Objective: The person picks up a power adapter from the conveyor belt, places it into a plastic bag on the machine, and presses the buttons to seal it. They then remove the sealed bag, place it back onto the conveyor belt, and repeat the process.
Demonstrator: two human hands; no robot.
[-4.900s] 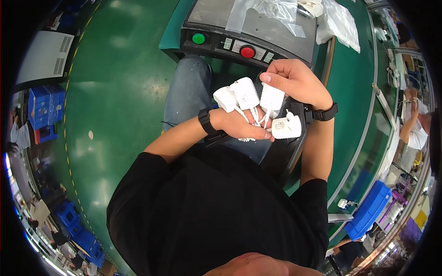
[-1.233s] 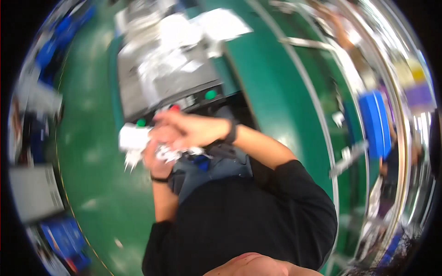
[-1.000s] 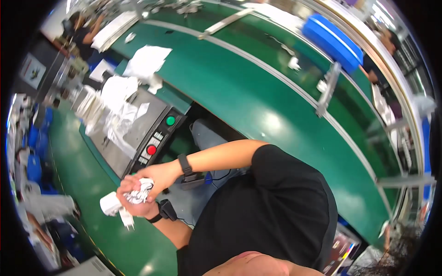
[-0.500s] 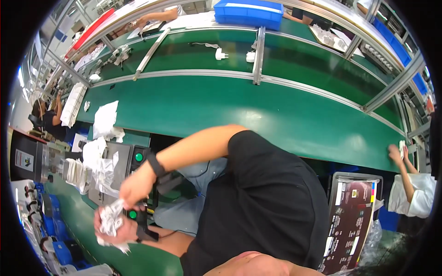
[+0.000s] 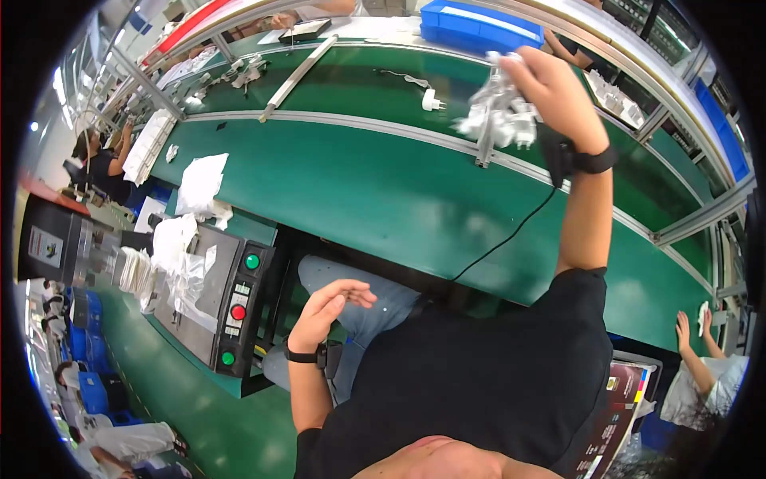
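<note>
My right hand [image 5: 550, 92] is raised over the far green conveyor strip, closed on a bunch of white plug adapters [image 5: 499, 112]. The bunch hangs beneath the fingers, blurred by motion, with something clear and shiny around it. A single white plug charger [image 5: 432, 100] with a thin cable lies on the strip to its left. My left hand [image 5: 325, 311] hovers above my lap with its fingers spread, holding nothing. Left of it stands a machine's control panel [image 5: 239, 307] with green and red buttons. White crumpled bags [image 5: 179, 247] lie on that machine's bed.
A metal rail [image 5: 359, 121] crosses the far side of the green bench [image 5: 351, 188]. A blue bin [image 5: 479, 28] sits on the shelf beyond. White sheets [image 5: 203, 184] lie at the bench's left. Another person's hands [image 5: 685, 331] are at the right end.
My right hand has swung from the machine at the left to the far right with the white bunch. My left hand has let go of it and drawn back over my lap.
</note>
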